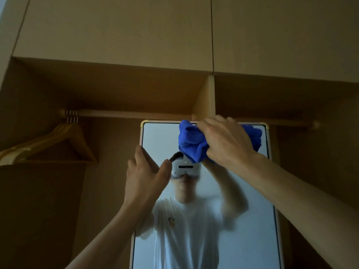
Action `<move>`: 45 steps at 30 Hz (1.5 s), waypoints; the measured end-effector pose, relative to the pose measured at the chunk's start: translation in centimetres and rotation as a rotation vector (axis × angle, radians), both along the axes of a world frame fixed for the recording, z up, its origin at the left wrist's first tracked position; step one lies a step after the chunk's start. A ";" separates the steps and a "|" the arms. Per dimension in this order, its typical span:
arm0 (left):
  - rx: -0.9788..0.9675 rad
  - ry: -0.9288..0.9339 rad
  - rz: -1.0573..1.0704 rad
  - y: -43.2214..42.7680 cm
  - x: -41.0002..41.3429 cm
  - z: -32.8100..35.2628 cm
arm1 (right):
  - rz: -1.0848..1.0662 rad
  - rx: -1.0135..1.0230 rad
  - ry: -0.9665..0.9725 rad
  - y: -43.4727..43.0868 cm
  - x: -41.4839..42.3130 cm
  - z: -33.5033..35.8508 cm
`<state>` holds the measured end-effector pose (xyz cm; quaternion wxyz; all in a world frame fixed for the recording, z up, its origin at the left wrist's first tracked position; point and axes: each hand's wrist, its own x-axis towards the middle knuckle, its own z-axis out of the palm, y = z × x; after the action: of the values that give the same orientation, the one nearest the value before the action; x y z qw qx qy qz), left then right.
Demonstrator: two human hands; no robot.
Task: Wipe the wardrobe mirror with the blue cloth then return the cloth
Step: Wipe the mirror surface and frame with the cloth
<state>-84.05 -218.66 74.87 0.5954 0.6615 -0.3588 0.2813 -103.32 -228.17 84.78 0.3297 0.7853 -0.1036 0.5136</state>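
At upper centre the right hand [227,140] clutched the bunched blue cloth [191,144] against the top of the mirror [242,210], evidently wiping; the left hand [145,175], fingers spread, braced its left edge, likely steadying it.

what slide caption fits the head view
Right hand presses a bunched blue cloth to the mirror top; left hand rests on its edge.
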 end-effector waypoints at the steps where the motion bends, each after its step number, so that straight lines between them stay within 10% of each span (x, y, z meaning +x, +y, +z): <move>1: 0.000 -0.001 0.015 -0.2 -0.1 -0.1 | 0.006 0.011 0.019 -0.1 -0.1 -0.5; 45: -0.049 -0.003 0.156 -0.2 -5.8 -1.5 | -0.029 -0.033 -0.090 -6.0 -6.4 1.1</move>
<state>-89.83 -218.84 73.34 0.5871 0.6722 -0.3001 0.3366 -109.71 -234.13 85.86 0.3450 0.7542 -0.1213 0.5454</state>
